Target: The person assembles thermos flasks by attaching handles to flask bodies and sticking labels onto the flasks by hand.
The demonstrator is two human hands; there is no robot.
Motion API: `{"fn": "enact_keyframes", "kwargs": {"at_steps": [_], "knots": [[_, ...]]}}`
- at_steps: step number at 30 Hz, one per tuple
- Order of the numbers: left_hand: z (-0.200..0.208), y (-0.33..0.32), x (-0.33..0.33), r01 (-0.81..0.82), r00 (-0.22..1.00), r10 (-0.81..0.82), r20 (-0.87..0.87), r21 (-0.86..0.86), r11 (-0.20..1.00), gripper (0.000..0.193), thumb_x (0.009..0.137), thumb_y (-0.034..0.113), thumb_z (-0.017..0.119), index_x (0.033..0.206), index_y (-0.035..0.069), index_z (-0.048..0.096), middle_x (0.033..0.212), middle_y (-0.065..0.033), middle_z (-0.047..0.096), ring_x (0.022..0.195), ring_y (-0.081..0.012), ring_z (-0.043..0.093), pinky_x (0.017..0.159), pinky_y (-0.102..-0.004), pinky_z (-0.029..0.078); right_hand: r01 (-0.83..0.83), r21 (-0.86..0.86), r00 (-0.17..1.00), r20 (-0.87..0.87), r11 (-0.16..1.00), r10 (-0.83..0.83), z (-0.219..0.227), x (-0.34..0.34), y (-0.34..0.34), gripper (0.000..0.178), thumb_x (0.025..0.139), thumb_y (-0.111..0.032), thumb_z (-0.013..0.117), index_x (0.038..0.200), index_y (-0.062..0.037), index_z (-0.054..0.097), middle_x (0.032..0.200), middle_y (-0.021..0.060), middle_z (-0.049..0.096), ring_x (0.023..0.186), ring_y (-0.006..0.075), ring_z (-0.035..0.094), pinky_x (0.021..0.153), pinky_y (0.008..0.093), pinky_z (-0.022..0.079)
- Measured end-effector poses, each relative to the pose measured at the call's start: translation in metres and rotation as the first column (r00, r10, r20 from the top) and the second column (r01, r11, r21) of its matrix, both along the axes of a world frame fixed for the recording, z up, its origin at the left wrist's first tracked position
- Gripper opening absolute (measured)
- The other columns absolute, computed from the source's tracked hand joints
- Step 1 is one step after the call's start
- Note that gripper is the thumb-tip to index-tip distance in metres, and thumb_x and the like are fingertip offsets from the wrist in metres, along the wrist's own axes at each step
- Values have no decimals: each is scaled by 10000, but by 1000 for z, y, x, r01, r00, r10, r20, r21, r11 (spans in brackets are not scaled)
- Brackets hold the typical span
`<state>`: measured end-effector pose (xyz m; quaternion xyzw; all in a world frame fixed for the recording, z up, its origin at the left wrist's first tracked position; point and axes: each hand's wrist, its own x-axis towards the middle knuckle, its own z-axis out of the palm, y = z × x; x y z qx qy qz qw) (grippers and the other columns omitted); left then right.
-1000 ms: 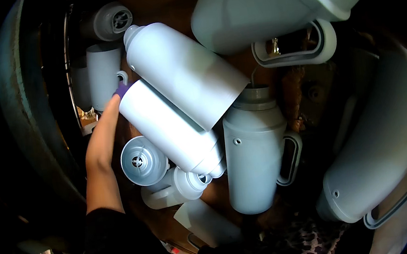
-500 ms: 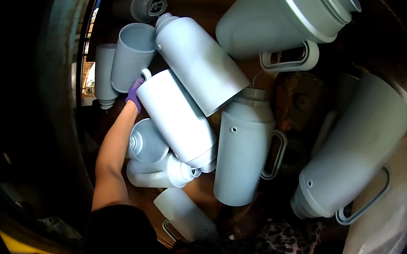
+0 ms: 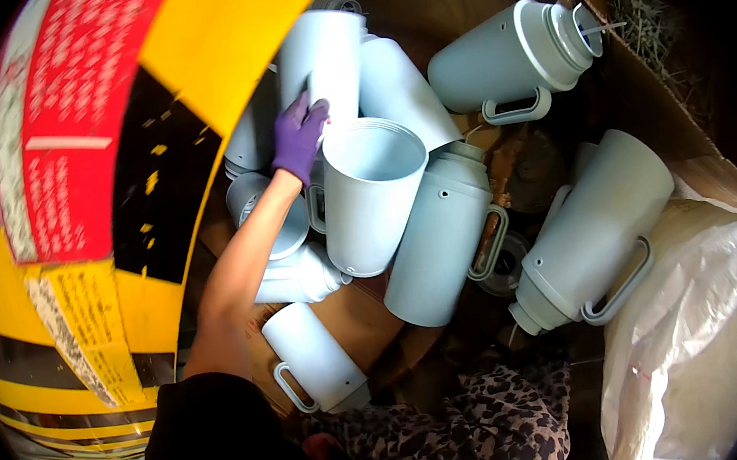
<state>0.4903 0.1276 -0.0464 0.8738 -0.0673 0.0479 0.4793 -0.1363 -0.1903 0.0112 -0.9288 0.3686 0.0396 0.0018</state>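
Brown cardboard (image 3: 368, 314) under a jumble of pale grey-blue flask shells (image 3: 433, 259)

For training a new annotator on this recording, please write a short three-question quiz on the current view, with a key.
1. What colour is the glove on the left hand?
2. True or false: the crumpled whitish plastic lies toward the right side of the view.
3. The pale container just right of and below that hand shows its wide open end at its: A) upper end; B) lower end; C) neither end.

Key: 1. Purple. 2. True. 3. A.
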Motion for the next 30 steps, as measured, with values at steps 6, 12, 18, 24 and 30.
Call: {"fn": "enact_keyframes", "kwargs": {"at_steps": [6, 12, 18, 24, 30], "knots": [[40, -103, -11, 202, 970, -243, 6, 539, 817, 467, 1003, 209, 660, 1463, 143, 608, 985, -57, 693, 760, -112, 626, 687, -263, 524, 89, 147, 996, -25, 985, -86, -1, -11, 6, 102, 883, -217, 723, 942, -242, 802, 1057, -28, 701, 1148, 273, 524, 1019, 503, 376], [26, -130, -52, 385, 910, -414, -13, 396, 834, 625, 1017, 384, 627, 1520, 41, 489, 1464, -227, 579, 1350, -388, 553, 1126, -413, 435, 2, -49, 1000, -14, 999, -3, 14, 8, 15, 129, 918, -204, 697, 995, -230, 797, 1093, -34, 728, 1132, 288, 614, 1000, 467, 479], [24, -65, -175, 324, 656, -746, 118, 848, 419, 295, 843, 370, 783, 973, 120, 694, 1226, -78, 697, 1242, -297, 611, 1154, -556, 391, 150, 181, 980, 103, 972, -171, 8, -2, 14, 137, 964, -196, 664, 1003, -180, 794, 1092, -5, 720, 1094, 290, 628, 965, 469, 453], [18, 10, -255, -166, 943, 34, 331, 378, 911, 782, 816, 88, 717, 1539, 76, 421, 1602, -158, 366, 1433, -267, 438, 1168, -433, 390, -89, 275, 693, 707, 957, -139, 20, 7, 30, 201, 1028, 44, 567, 1205, 48, 661, 1354, 178, 559, 1247, 321, 560, 1025, 406, 477], [57, 68, -385, -211, 962, 152, -226, -270, 939, 641, 948, 5, 486, 1586, 8, 420, 1541, -131, 550, 1392, -199, 534, 1149, -308, 403, -390, 473, 563, 802, 790, -203, 41, 60, 69, 218, 886, 106, 677, 1083, 22, 723, 1167, 154, 638, 1115, 300, 623, 991, 388, 489]]}}
